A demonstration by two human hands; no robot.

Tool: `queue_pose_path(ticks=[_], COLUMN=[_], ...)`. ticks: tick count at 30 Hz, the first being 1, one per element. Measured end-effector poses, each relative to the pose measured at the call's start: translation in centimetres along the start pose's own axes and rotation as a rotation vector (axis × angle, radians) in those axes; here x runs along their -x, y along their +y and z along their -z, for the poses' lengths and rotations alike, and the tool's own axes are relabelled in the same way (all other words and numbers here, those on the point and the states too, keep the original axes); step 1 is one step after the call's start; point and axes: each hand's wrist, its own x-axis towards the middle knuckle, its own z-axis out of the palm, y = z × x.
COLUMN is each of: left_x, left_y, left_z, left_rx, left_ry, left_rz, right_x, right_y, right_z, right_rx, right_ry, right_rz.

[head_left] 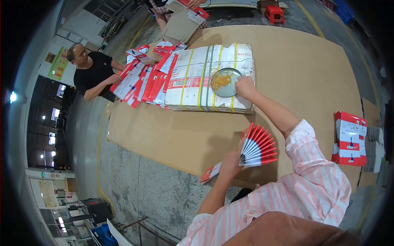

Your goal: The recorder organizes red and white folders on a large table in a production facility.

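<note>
My left hand [230, 162] grips a fanned stack of red and white flat cartons [258, 148] near the front edge of the brown cardboard-covered table [312, 69]. My right hand [245, 87] reaches forward to a round clear dish of yellow rubber bands [223, 82], with its fingers at the dish's right rim. The dish rests on a large white bundle strapped with yellow bands [193, 80].
Loose red and white cartons [141, 80] lie fanned left of the bundle. A person in a black shirt [94, 74] handles them at the table's left edge. Another person sits at the far end. A stack of the same cartons [350, 138] stands at right. A red stool [275, 14] is beyond.
</note>
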Motion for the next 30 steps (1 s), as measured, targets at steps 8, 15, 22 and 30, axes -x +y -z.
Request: queue_pose_path(ticks=[8,15,22,30], left_x=[0.3,-1.0,-4.1,-7.1], left_y=[-2.4,-2.8,1.1,2.8], left_z=[-0.7,-1.3,-2.7,-5.3], left_rx=[0.107,0.003,0.1,0.065], left_ry=[0.045,0.159,-0.029,0.017], left_rz=[-0.041,-0.229,-0.325,-0.514], right_x=[-3.4,8.3,26.3,32.2], right_y=[-0.7,1.6,1.3,3.4], right_z=[-3.2,3.7,13.7,17.9], right_rx=[-0.003,-0.882,-1.82,-2.052], right_ry=[-0.184,0.289,-0.044,-0.166], right_rz=[-0.046,-0.29,-0.848,-0.74])
